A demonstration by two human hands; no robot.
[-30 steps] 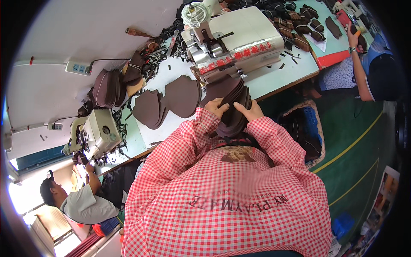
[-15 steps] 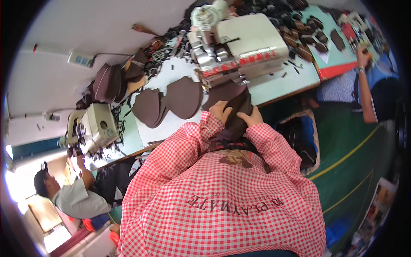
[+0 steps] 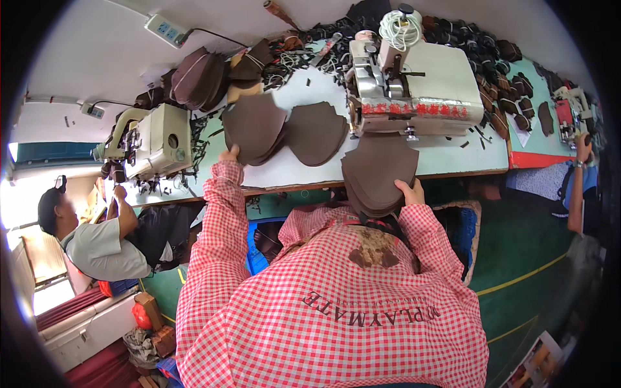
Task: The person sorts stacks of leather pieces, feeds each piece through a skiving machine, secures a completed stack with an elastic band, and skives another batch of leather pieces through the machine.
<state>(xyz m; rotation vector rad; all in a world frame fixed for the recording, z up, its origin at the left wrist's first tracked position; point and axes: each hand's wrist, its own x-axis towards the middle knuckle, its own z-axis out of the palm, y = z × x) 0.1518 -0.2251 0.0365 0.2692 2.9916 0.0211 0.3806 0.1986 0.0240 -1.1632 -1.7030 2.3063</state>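
Note:
My left hand [image 3: 229, 155] reaches to the left side of the table, its fingers closed on the lower edge of a dark brown cut piece [image 3: 253, 126]. That piece lies over a left pile of similar pieces, and its upper edge is blurred. In my right hand [image 3: 411, 193] is a stack of brown pieces [image 3: 378, 171], pinched at its right edge with the thumb on top. This stack hangs over the table's front edge, just below the sewing machine [image 3: 414, 90]. Between the hands lies another brown pile [image 3: 315, 132], untouched.
A second sewing machine [image 3: 155, 139] stands at left, near a seated person [image 3: 103, 239]. Tied brown bundles [image 3: 200, 77] lean by the wall. Dark scraps and bundles [image 3: 469, 48] crowd the back. A blue-lined basket [image 3: 469, 226] sits below the table; another person's arm [image 3: 577, 181] shows at far right.
My left hand has left the stack in front of me and moved left to the other pile. The stack in my right hand, bent before, now lies flatter. The view has shifted.

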